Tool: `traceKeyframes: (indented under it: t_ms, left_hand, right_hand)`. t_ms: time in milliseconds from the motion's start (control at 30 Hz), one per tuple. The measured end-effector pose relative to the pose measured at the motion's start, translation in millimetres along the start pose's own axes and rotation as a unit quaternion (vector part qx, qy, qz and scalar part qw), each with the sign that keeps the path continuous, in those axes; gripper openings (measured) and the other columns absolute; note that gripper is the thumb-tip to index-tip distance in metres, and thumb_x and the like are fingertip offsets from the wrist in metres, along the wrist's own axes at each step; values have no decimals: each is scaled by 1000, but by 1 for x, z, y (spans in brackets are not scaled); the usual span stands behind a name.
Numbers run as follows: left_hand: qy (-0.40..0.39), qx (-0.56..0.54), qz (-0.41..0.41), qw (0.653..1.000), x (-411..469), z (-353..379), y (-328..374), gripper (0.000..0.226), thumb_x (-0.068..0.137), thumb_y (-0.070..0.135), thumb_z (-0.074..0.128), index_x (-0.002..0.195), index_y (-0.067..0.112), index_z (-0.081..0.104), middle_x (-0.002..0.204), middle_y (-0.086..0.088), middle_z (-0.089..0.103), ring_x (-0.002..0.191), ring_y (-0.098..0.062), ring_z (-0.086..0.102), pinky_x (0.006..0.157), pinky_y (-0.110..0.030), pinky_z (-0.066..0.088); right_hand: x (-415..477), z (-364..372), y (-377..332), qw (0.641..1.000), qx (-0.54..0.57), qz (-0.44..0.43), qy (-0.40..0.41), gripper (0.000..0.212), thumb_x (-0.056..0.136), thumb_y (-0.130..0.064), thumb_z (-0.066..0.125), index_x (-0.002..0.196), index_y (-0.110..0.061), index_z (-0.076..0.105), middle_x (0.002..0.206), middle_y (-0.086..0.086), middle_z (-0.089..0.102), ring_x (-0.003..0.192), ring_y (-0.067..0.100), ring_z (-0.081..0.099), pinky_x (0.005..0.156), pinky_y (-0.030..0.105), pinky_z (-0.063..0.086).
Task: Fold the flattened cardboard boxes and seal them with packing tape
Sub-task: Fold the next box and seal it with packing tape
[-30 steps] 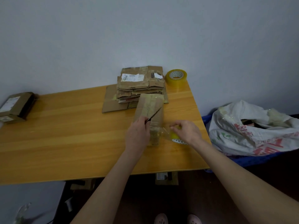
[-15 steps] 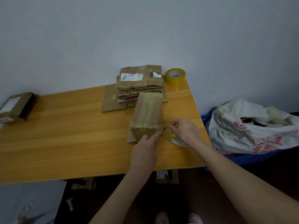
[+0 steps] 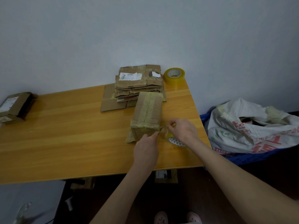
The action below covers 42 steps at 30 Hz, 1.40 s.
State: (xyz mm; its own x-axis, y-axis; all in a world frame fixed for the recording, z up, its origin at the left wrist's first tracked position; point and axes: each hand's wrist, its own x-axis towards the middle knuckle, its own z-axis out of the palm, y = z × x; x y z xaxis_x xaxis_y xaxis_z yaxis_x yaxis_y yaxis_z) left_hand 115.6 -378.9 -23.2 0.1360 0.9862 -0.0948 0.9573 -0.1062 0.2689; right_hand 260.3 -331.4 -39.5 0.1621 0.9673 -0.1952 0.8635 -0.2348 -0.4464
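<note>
Cardboard box (image 3: 148, 113), taped along its top, stands near the right edge of the table (image 3: 64, 135). At its near corner the left hand (image 3: 146, 147) pinches a thin blade (image 3: 159, 132). Right hand (image 3: 182, 131), fingers curled, grips the tape roll (image 3: 175, 140) just beside the box. Behind it: flattened boxes (image 3: 139, 83) stacked, with a spare roll (image 3: 174, 75) alongside.

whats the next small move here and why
Probably cut the clear tape strip stretched between the taped brown cardboard box and the yellowish tape roll held by the right hand. The left hand holds what looks like a thin blade right at that strip, beside the box's near corner, and tape covers the top seam.
</note>
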Motion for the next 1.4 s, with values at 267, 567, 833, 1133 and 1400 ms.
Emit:
traceKeyframes:
  t_ms: [267, 567, 833, 1133, 1400]
  left_hand:
    - [3, 29, 7, 1000, 14, 1, -3, 44, 97, 8, 39, 132, 29, 54, 112, -5, 59, 102, -23, 59, 77, -29, 44]
    - [6, 64, 38, 997, 16, -11, -13, 34, 95, 18, 44, 121, 29, 62, 106, 1, 65, 96, -19, 62, 74, -31, 48]
    - [50, -137, -10, 989, 37, -69, -53, 24, 91, 24, 57, 113, 30, 65, 74, 5, 62, 67, -18, 63, 57, -33, 51]
    - [29, -164, -187, 968, 114, 0, -143, 43, 98, 9, 47, 139, 20, 46, 115, -11, 66, 89, -25, 65, 64, -36, 53]
    - [-64, -162, -224, 959, 126, 25, -164, 49, 96, 8, 46, 144, 14, 40, 135, -16, 53, 119, -32, 53, 93, -39, 44]
  right_hand:
    - [1, -8, -5, 1000, 2, -6, 25, 27, 100, -40, 43, 108, -27, 65, 76, -5, 56, 72, 18, 55, 49, 26, 35]
    - [13, -26, 9, 961, 259, 60, 73, 22, 94, -37, 55, 104, -20, 65, 82, -2, 60, 62, 8, 49, 59, 28, 41]
    - [31, -27, -10, 947, 288, 72, 123, 22, 94, -23, 55, 115, -17, 56, 97, -2, 52, 87, 19, 50, 70, 30, 37]
    - [49, -4, -27, 947, 282, 80, 133, 23, 98, -19, 52, 120, -16, 55, 117, 8, 62, 106, 28, 57, 82, 40, 48]
    - [62, 7, -37, 943, 289, 91, 137, 25, 97, -15, 52, 121, -12, 55, 118, 10, 60, 110, 29, 55, 91, 42, 47]
